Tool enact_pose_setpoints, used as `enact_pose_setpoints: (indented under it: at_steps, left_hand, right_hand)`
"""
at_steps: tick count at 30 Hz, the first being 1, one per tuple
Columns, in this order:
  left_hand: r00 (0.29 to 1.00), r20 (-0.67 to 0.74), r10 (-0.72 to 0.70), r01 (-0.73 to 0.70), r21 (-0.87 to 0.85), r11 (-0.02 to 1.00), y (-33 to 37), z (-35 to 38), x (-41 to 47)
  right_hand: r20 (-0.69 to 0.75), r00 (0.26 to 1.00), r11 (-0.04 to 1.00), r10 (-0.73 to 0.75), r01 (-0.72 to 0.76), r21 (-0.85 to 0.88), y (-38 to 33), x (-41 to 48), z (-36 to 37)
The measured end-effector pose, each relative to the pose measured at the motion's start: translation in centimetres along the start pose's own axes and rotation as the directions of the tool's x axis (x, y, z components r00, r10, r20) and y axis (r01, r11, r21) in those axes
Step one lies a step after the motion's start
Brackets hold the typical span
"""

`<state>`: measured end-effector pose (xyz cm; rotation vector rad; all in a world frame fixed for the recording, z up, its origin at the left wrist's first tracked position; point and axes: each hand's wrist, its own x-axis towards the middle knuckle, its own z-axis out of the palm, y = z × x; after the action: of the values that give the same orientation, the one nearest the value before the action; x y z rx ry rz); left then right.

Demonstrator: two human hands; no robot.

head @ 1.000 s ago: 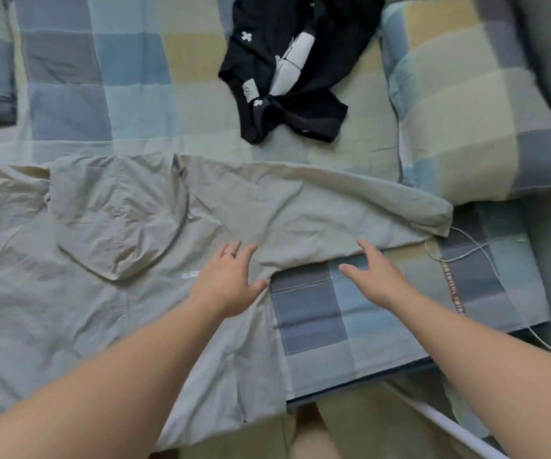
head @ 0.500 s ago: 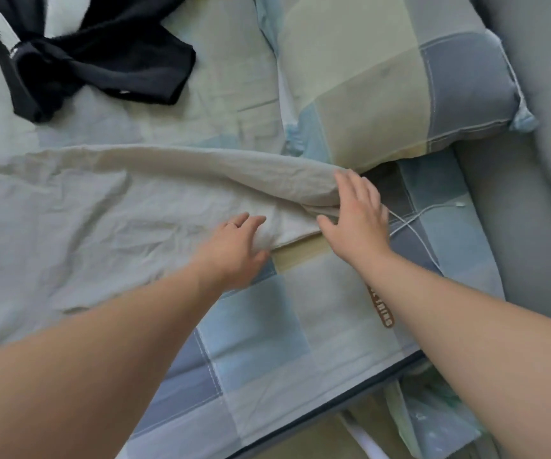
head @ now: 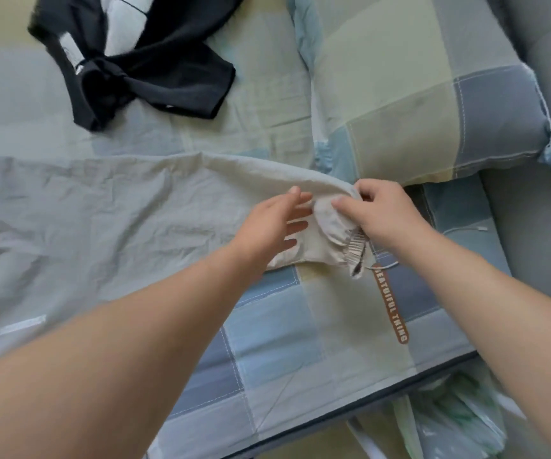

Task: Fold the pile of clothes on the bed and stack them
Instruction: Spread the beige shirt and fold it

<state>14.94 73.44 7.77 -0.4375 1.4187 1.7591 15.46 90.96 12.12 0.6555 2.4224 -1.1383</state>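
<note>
the beige jacket (head: 102,220) lies spread flat across the checked bed (head: 284,342), its left part cut off by the frame edge. behind it a crumpled black garment (head: 168,74) runs out of the top edge. the left hand (head: 267,226) rests on the jacket's sleeve (head: 260,178) with straight, relaxed fingers. the right hand (head: 386,217) pinches the sleeve end above the ribbed cuff (head: 355,248), fingers curled. a white cable (head: 466,229) passes under that wrist, partly hidden, near the pillow (head: 416,94).
</note>
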Motion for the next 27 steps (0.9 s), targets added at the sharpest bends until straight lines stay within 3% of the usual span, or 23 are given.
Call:
enact_pose_setpoints:
  at_steps: [2, 4, 6, 9, 12, 14, 18, 22, 27]
  left_hand:
    - [0.998, 0.055, -0.026, 0.037, -0.198, 0.98, 2.0, -1.7, -3.1]
    - [0.99, 0.136, -0.023, 0.065, -0.314, 0.947, 4.1, -4.4, -6.5]
    - [0.983, 0.186, -0.014, 0.081, -0.358, 0.93, 5.9, -8.8, -10.3]
    - [0.972, 0.23, 0.041, 0.028, -0.291, 0.956, 7.6, -17.0, -16.8]
    - [0.998, 0.017, 0.065, -0.061, -0.188, 0.98, 7.3, -26.4, -22.9]
    - [0.988, -0.143, 0.065, -0.087, -0.155, 0.984, 6.4, -32.6, -27.5]
    - [0.951, -0.301, 0.075, -0.081, -0.01, 0.997, 5.1, -44.5, -35.9]
    - [0.887, -0.439, 0.142, -0.071, 0.175, 0.982, 4.4, -53.6, -42.4]
    - [0.721, -0.612, 0.324, -0.037, 0.433, 0.9, 4.1, -63.9, -47.5]
  right_hand:
    - [0.239, 0.971, 0.944, 0.026, -0.103, 0.315, -4.4, -3.0, 1.3]
    - [0.454, 0.89, 0.785, 0.034, -0.305, 0.539, -8.8, -5.4, 3.1]
    - [0.561, 0.828, 0.675, 0.02, -0.425, 0.603, -13.1, -7.4, 5.7]
    - [0.628, 0.777, 0.651, -0.044, -0.454, 0.608, -19.4, -10.9, 11.1]
    - [0.611, 0.788, 0.723, -0.071, -0.382, 0.577, -25.7, -15.5, 18.3]
    - [0.521, 0.853, 0.818, -0.024, -0.283, 0.501, -29.5, -18.9, 24.0]
    - [0.396, 0.916, 0.953, -0.064, -0.061, 0.296, -35.8, -23.6, 35.5]
    - [0.423, 0.881, 0.974, -0.213, 0.157, 0.163, -40.3, -26.5, 45.2]
    - [0.541, 0.772, 0.937, -0.333, 0.335, 0.099, -44.5, -30.2, 54.3]
